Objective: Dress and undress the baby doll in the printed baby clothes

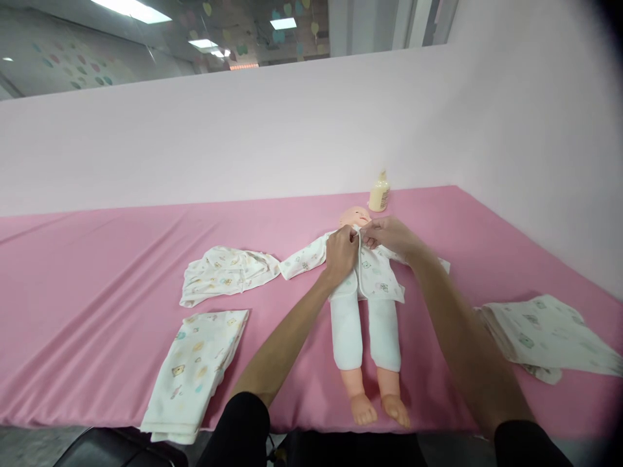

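Observation:
A baby doll (363,402) lies on its back, head away from me, legs toward the front edge. It wears a white printed jacket (382,275) with long sleeves, spread over its white cloth body. At the neck, my left hand (342,251) is closed on the left front edge of the jacket. Just right of it, my right hand (389,237) has its fingers pinched at the opposite front edge near the collar. The two edges meet down the middle of the chest. My hands partly hide the doll's chin and the collar, and any fastener there cannot be made out.
A crumpled printed garment (228,272) lies left of the doll, touching its sleeve end. Nearer me is a folded printed cloth (197,366). More folded cloth (549,331) lies at the right. A pump bottle (379,193) stands behind the head on the pink-covered table (97,311).

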### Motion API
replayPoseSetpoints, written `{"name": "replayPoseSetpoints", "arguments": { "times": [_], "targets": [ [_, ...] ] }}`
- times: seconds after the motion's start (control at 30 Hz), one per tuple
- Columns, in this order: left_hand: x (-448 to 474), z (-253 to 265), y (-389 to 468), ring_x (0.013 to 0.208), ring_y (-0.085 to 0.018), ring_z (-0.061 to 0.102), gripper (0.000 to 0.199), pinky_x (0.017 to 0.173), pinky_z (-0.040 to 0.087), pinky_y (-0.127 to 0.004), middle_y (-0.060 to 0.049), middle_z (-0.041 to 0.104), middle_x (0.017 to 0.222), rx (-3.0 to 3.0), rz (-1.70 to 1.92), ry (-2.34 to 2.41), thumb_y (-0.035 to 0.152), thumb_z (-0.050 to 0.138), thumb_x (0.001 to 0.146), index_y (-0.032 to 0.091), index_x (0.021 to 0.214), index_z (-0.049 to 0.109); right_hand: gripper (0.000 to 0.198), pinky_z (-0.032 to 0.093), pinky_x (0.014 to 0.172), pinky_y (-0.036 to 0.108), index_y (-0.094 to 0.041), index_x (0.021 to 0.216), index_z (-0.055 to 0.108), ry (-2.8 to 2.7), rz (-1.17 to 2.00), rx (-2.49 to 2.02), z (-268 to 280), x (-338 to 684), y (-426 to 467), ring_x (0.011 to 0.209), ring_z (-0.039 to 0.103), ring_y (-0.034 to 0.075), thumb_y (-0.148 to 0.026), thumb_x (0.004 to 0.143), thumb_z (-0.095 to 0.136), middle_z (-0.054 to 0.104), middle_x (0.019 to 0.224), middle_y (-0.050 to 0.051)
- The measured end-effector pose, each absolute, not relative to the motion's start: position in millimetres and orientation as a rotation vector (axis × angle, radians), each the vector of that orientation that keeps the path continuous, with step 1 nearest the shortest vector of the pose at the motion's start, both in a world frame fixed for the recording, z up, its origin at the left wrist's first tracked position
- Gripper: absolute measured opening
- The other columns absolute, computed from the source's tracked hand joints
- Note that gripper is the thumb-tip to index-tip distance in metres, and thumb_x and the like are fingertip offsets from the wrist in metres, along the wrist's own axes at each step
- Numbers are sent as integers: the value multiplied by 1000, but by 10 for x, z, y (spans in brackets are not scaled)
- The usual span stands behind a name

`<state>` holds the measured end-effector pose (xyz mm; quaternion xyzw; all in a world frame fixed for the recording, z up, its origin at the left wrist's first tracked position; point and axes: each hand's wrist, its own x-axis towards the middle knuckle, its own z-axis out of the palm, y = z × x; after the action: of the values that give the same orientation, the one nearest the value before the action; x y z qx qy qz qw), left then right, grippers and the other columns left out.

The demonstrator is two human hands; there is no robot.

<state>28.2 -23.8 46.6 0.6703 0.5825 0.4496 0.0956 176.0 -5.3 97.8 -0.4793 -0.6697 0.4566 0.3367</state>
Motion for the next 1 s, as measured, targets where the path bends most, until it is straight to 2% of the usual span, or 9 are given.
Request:
{"name": "replayPoseSetpoints", "arguments": {
  "times": [0.07,0.2,0.4,0.47,0.63,0.7,0.87,1.0],
  "targets": [
    [278,470,-228,63,-12,43,17,62,27,-26,1,57,69,1950,1365,1707,12,46,83,19,67,44,4,53,63,24,-13,76,68,-1721,1188,-1217,907,1761,9,64,61,13,-15,79,67,69,72,6],
    [264,493,-201,65,-11,47,14,63,31,-24,2,58,69,1806,1369,1655,12,49,79,18,67,48,10,51,59,23,-13,78,68,-1710,1175,-1181,811,1753,81,60,58,11,-22,79,71,66,67,3],
    [237,524,-196,62,-10,50,3,59,35,-23,1,59,68,1403,1365,1369,17,57,72,15,71,60,10,49,58,22,-14,77,68,-1726,1117,-1193,785,1702,85,59,57,11,-23,80,70,64,65,2],
    [212,540,-197,59,-10,50,5,58,37,-23,1,59,66,1232,1336,1268,18,61,70,14,74,61,11,47,57,22,-14,76,67,-1731,1100,-1209,789,1680,79,59,56,11,-23,80,70,64,66,2],
    [113,606,-152,54,-7,47,7,55,36,-22,1,53,58,1032,1191,1044,16,62,70,13,65,59,15,46,59,23,-14,78,67,-1774,1048,-1222,812,1648,49,61,56,11,-28,85,65,64,68,2],
    [84,628,-129,56,-7,48,10,56,36,-22,0,54,60,987,1187,1003,16,62,72,13,63,59,18,45,62,24,-15,81,68,-1849,948,-1225,812,1635,40,64,57,13,-30,88,61,66,71,3],
    [71,630,-106,58,-8,50,7,57,37,-22,-1,57,61,905,1197,1015,16,65,72,11,67,63,24,39,73,29,-16,86,71,-2135,425,-1272,791,1588,44,81,59,18,-26,93,51,72,86,7],
    [68,619,-119,60,-8,52,7,62,39,-23,-2,59,62,924,1194,980,14,64,73,10,67,64,27,37,75,30,-17,90,71,-2236,377,-1225,806,1615,45,84,59,19,-26,96,46,73,95,8]
  ]
}}
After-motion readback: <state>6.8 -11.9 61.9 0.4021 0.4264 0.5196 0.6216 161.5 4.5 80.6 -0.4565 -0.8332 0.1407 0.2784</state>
